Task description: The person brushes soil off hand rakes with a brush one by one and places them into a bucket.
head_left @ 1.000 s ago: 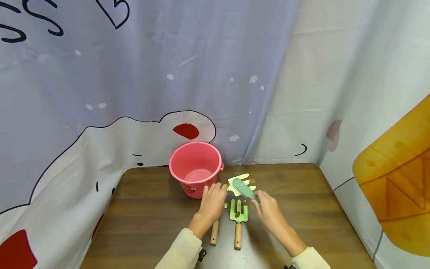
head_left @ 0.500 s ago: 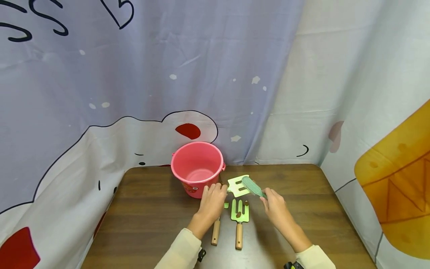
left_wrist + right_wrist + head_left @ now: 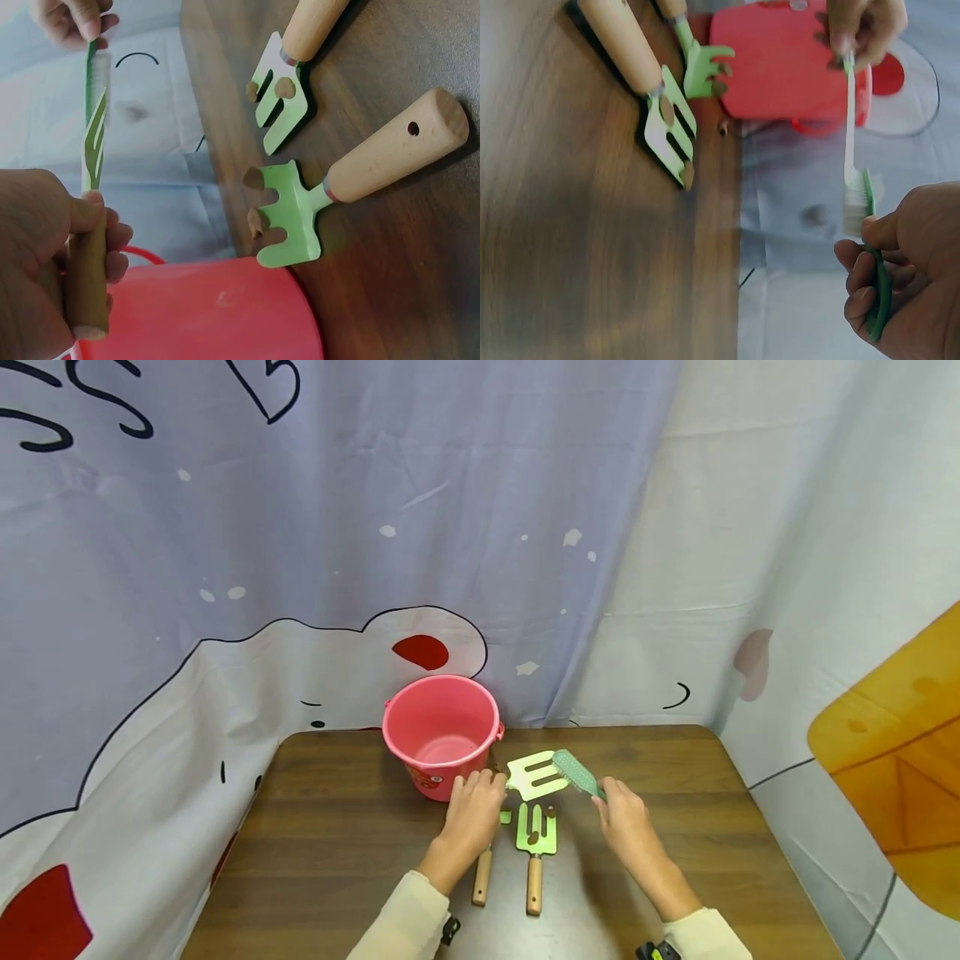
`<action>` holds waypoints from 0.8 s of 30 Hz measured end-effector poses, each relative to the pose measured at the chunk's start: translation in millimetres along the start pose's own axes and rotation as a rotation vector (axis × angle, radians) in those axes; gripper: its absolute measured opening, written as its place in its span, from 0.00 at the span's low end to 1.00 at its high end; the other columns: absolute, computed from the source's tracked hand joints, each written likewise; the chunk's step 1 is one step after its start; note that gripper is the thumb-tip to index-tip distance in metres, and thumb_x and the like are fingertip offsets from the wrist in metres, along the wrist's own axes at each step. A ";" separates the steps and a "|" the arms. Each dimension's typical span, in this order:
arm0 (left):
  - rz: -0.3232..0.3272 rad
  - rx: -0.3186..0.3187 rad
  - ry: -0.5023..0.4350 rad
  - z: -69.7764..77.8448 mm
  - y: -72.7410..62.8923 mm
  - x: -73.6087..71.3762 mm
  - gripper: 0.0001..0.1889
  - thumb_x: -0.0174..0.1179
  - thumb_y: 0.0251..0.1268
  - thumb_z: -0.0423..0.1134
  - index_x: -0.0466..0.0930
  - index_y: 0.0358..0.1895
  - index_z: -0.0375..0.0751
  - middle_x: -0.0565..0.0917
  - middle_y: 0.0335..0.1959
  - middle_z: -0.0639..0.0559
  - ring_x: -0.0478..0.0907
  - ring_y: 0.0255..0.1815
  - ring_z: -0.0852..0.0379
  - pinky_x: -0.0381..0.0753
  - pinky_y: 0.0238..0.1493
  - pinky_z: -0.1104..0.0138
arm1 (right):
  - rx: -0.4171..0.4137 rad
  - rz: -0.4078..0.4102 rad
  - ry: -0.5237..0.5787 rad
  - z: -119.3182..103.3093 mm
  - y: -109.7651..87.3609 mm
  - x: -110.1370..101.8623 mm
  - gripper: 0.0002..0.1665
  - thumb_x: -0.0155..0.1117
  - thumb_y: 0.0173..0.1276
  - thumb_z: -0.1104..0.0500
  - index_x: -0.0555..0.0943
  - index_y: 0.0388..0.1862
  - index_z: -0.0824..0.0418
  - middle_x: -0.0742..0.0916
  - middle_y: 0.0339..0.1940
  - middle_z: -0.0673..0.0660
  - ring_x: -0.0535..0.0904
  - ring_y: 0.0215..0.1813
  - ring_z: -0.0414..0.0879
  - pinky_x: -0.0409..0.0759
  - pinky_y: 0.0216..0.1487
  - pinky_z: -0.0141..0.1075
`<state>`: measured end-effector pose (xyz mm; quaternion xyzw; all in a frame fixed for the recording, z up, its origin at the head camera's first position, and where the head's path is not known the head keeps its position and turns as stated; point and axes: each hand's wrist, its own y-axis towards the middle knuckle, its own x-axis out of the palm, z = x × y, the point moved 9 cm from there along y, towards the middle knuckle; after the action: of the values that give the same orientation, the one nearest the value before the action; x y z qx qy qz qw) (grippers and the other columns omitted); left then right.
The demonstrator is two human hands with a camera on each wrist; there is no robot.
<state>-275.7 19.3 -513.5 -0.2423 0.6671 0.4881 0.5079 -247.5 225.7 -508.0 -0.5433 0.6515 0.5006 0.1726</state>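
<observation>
My left hand (image 3: 472, 814) grips the wooden handle (image 3: 88, 277) of a light green garden hand fork (image 3: 525, 777), held up just right of the pink bucket (image 3: 420, 752). My right hand (image 3: 628, 827) holds a green brush (image 3: 576, 772) with pale bristles (image 3: 855, 206) by its handle. The brush head overlaps the fork's tine ends in the head view. On the table below lie a second green fork (image 3: 534, 843) and a small green rake (image 3: 292, 217), both wooden-handled, with brown clumps on their tines. My left hand partly hides the rake in the head view.
The bucket stands near the back edge of the brown wooden table (image 3: 337, 860). A printed curtain (image 3: 525, 485) hangs right behind that edge. In the right wrist view a small brown bit (image 3: 724, 127) lies near the bucket.
My right hand has moved right with the brush, from over the held fork's tines to their ends. A brown clump seen at those tines earlier no longer shows there. My left hand stays put.
</observation>
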 end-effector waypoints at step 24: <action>-0.023 -0.026 -0.043 -5.1 -3.1 2.3 0.09 0.70 0.64 0.42 0.81 0.42 0.45 0.82 0.34 0.51 0.81 0.38 0.51 0.72 0.36 0.59 | 0.001 -0.010 0.044 -11.4 -1.2 -3.5 0.10 0.70 0.65 0.71 0.81 0.45 0.73 0.88 0.38 0.66 0.87 0.37 0.55 0.86 0.36 0.44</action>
<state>-276.3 13.9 -516.8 -0.2460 0.6468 0.4959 0.5246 -241.6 218.1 -500.9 -0.5575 0.6527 0.4871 0.1612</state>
